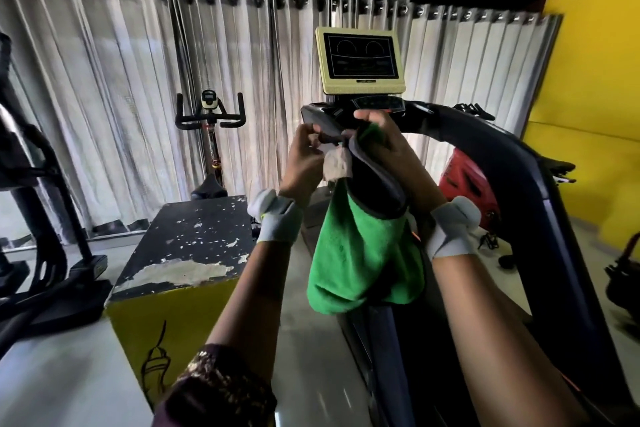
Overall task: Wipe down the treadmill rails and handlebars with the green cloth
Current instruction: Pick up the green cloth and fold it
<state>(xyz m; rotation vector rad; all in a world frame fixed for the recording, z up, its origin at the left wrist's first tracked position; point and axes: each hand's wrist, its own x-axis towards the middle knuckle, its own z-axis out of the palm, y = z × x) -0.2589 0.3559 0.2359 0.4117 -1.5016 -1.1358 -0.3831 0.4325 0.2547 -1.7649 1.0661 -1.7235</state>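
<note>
Hands meet at the front of the treadmill in the head view; the right hand (384,142) curls over the top of the green cloth (367,253) and presses it against the dark left handlebar (377,184), with most of the cloth hanging down over that bar in a loose fold; the left hand (304,156) has its fingers bent in a pinch on a small pale scrap (336,165) beside the cloth's upper edge, though what that scrap is cannot be made out. Both wrists wear grey bands. No container with contents shows; the nearest box-like thing is a yellow block (180,274) with a chipped black top, standing to the left of the treadmill.

The treadmill's belt is largely hidden behind the arms and the cloth; the right handlebar (512,177) curves away and runs out of the frame at the bottom; the console screen (360,59) sits above the hands, its markings blurred. An exercise bike (209,121) stands before the grey curtains (121,97); a red object (464,177) is half hidden behind the right rail; a yellow wall (595,80) fills the right side.
</note>
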